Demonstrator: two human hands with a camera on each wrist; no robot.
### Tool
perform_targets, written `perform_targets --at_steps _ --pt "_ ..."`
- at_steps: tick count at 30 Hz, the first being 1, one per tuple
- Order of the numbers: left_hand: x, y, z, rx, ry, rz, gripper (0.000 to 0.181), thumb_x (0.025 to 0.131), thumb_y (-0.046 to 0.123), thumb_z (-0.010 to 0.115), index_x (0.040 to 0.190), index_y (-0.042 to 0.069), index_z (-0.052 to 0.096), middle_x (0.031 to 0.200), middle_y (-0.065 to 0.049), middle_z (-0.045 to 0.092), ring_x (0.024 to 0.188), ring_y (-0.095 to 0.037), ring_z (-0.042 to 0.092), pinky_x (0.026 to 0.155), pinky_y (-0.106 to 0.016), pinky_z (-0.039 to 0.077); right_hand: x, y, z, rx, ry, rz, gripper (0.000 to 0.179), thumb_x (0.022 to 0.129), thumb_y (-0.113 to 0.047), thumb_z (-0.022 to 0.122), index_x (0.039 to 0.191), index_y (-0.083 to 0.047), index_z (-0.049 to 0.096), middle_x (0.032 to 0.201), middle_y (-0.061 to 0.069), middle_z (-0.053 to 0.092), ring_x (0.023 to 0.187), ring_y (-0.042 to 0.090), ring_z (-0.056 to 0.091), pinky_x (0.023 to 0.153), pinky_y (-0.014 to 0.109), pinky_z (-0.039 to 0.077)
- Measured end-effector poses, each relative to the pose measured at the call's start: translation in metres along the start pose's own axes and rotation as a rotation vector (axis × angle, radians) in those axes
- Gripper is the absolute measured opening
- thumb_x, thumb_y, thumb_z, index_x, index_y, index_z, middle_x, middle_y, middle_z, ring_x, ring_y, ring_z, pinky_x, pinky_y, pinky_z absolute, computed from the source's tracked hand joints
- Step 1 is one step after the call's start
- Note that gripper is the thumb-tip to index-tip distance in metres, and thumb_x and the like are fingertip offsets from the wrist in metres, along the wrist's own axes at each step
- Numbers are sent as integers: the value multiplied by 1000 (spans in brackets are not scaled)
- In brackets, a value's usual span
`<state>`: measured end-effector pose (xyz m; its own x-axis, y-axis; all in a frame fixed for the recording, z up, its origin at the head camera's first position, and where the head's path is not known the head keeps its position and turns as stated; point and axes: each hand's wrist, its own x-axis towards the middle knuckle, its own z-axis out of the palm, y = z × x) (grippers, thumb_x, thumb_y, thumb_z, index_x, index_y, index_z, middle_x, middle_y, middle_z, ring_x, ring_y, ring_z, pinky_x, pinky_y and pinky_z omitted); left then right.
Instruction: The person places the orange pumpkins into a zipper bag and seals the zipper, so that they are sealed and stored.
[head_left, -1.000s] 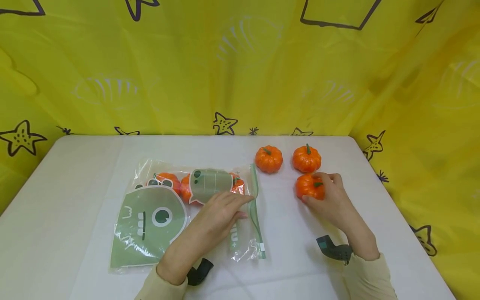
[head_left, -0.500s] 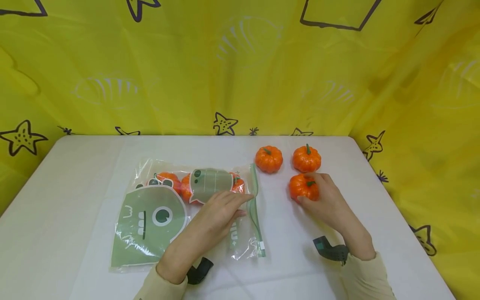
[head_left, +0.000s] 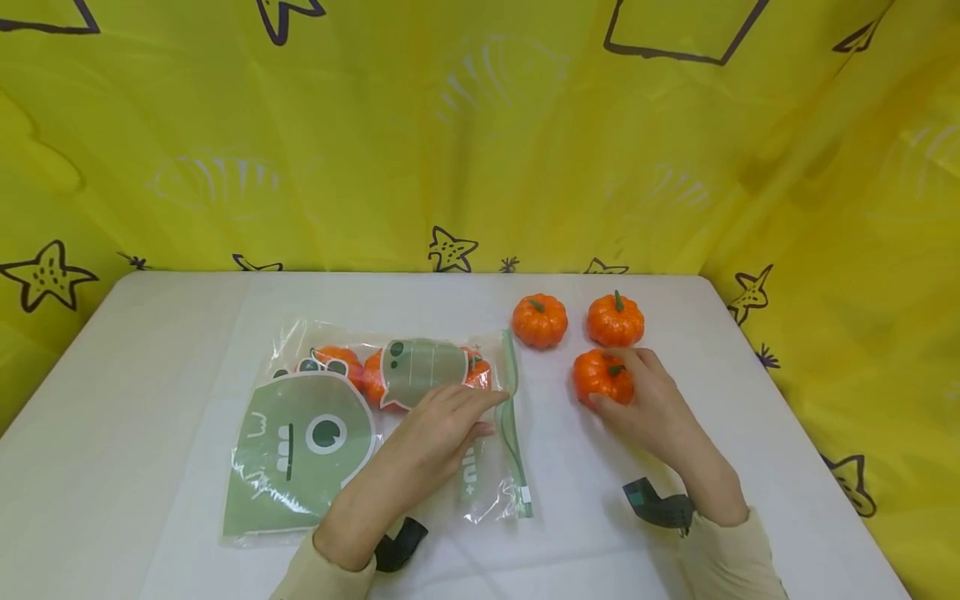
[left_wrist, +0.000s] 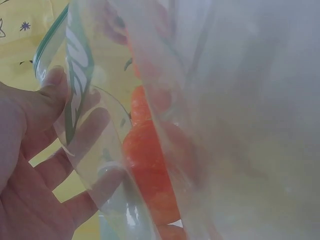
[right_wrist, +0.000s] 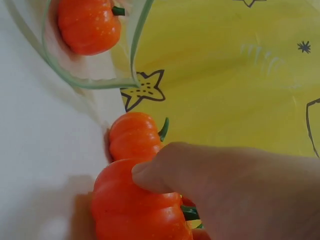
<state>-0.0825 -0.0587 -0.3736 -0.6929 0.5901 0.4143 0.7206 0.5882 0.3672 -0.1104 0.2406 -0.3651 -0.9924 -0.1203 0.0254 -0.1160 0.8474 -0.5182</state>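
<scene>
A clear zip bag (head_left: pixel 300 467) printed with green monsters lies flat, its mouth facing right. Orange toy pumpkins (head_left: pixel 339 362) show through its film along the far side. My left hand (head_left: pixel 435 429) lies over the bag near the green zip strip (head_left: pixel 512 442); in the left wrist view its thumb (left_wrist: pixel 54 80) and fingers hold the film at the mouth. With thumb and fingers, my right hand (head_left: pixel 651 404) grips a small orange pumpkin (head_left: pixel 598 377) with a green stem, right of the bag. In the right wrist view the mouth gapes, with a pumpkin (right_wrist: pixel 90 25) inside.
Two more pumpkins, one at the left (head_left: pixel 539 321) and one at the right (head_left: pixel 615 320), sit on the white table (head_left: pixel 187 308) behind the held one. A yellow curtain (head_left: pixel 360 125) with starfish drawings hangs at the back and sides.
My right hand has shifted a little to the left with the pumpkin, bringing it closer to the bag's mouth. The left hand and the bag have stayed in place.
</scene>
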Motion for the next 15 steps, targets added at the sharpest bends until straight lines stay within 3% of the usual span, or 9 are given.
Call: perform_targets --at_steps 6,15 --pt "1 0 0 2 -4 -8 39 95 18 65 133 13 59 128 -2 66 120 -21 60 108 -39 46 -2 -7 -3 21 57 -78 52 86 -15 74 133 -5 52 131 21 47 116 39 50 102 63 44" --pt "-1 2 1 5 -7 -22 40 95 18 66 134 13 59 127 -3 67 120 -22 60 108 -40 46 -8 -22 -3 43 31 -138 53 85 -15 77 132 -5 54 135 16 49 121 34 50 103 58 46"
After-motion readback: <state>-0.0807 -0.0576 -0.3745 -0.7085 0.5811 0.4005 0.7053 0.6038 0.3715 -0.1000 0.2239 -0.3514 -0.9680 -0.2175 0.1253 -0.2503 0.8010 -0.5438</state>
